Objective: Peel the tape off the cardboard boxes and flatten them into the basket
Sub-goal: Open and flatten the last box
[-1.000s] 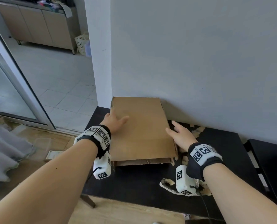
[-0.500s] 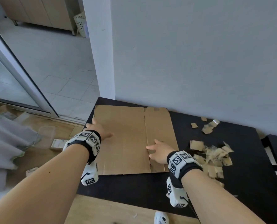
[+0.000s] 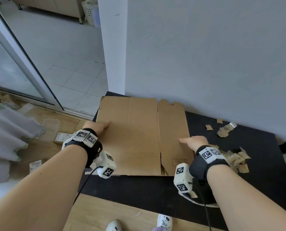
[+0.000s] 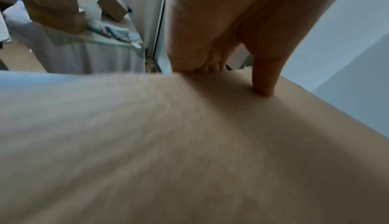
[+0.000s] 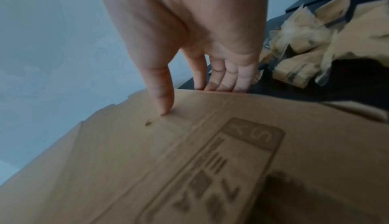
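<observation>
Now both hands grip flattened cardboard box [image 3: 138, 135] edges, thumbs on top.

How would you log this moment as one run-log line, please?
phase: flattening | flattened cardboard box on black table | left hand grips left edge | right hand grips right edge | basket unseen

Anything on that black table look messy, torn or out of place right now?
Yes. Torn brown cardboard-and-tape scraps lie scattered on the black table right of the flattened brown cardboard box, some beside the right hand. The box's far right edge is ragged.
</observation>
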`<state>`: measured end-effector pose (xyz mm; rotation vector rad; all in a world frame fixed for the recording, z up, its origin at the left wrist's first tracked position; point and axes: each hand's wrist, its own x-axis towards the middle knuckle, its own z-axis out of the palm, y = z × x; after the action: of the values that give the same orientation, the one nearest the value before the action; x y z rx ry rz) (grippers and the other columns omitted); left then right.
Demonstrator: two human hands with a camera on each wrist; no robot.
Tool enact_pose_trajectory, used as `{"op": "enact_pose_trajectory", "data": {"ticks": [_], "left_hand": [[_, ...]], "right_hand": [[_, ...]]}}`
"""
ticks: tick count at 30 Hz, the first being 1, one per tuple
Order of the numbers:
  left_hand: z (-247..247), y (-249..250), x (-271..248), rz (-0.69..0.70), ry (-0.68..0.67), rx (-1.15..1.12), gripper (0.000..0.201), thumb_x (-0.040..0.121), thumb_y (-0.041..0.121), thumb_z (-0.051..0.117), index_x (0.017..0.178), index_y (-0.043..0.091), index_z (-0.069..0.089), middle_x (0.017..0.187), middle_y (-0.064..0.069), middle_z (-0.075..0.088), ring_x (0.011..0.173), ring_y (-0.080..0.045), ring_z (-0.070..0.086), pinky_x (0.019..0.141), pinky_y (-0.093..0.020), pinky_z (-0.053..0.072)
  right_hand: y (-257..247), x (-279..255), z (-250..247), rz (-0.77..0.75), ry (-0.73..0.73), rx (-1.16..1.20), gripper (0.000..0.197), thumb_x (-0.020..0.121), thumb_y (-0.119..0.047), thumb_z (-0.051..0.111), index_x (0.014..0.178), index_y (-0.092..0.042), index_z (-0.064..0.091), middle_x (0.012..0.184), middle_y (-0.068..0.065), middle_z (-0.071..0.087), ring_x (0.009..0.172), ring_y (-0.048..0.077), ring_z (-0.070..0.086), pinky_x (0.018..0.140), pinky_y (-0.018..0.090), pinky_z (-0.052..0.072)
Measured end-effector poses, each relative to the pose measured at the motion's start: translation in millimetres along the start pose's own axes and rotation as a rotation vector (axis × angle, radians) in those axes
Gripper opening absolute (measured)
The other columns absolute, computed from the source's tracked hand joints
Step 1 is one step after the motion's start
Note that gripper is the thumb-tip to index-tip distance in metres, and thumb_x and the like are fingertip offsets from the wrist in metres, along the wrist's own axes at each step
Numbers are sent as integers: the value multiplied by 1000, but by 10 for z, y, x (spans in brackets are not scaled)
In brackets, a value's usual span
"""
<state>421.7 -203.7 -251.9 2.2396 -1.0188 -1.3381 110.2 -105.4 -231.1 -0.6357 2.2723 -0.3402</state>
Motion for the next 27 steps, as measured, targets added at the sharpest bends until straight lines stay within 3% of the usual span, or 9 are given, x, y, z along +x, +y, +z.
{"op": "enact_pose_trajectory", "data": {"ticks": [5, 7, 10, 13, 19, 23, 27], "left_hand": [[-136, 155, -119, 138, 92, -189, 51, 85, 39, 65, 119, 1, 59, 122, -14, 59, 112, -31, 56, 97, -35, 43], [-158, 257, -242, 204, 112, -249, 53, 85, 40, 64, 123, 4, 55, 123, -12, 59, 114, -30, 54, 100, -37, 42], [-110, 476, -519, 307, 95, -333, 57, 87, 39, 63, 130, 5, 50, 123, -10, 57, 115, -28, 53, 96, -34, 40], [45, 695, -837, 419, 34, -402, 49, 86, 37, 64, 122, 6, 54, 111, -9, 60, 104, -27, 57, 88, -33, 43], [641, 1094, -1695, 564, -67, -460, 47, 84, 39, 64, 120, 9, 55, 108, -4, 60, 103, -24, 58, 94, -38, 47], [1102, 1320, -2401, 674, -124, -442, 45, 86, 39, 61, 119, 10, 54, 111, -4, 60, 105, -25, 58, 96, -40, 46], [1624, 1432, -3211, 754, -175, -441, 46, 86, 41, 59, 122, 11, 53, 112, -2, 59, 106, -24, 57, 96, -39, 45]], "right_hand": [[35, -95, -181, -65, 20, 221, 50, 78, -39, 73, 118, -11, 61, 119, 8, 63, 110, 28, 58, 100, 45, 46], [65, -207, -265, -98, 25, 275, 39, 79, -44, 70, 107, -17, 64, 112, 5, 64, 106, 26, 57, 99, 43, 45], [174, -438, -467, -137, 87, 342, 46, 80, -48, 68, 112, -16, 62, 105, 2, 59, 101, 25, 54, 93, 38, 43], [388, -644, -771, -166, 206, 420, 51, 79, -49, 68, 116, -14, 61, 106, 2, 60, 106, 27, 58, 96, 40, 46], [976, -1043, -1602, -195, 530, 611, 53, 77, -46, 70, 119, -14, 59, 113, 4, 64, 98, 24, 59, 89, 35, 47], [1470, -1299, -2158, -186, 692, 734, 55, 79, -42, 71, 124, -16, 53, 115, 2, 61, 98, 23, 57, 87, 34, 46], [2089, -1518, -2751, -205, 827, 808, 46, 81, -36, 70, 119, -15, 56, 115, 2, 62, 95, 21, 56, 81, 28, 42]]}}
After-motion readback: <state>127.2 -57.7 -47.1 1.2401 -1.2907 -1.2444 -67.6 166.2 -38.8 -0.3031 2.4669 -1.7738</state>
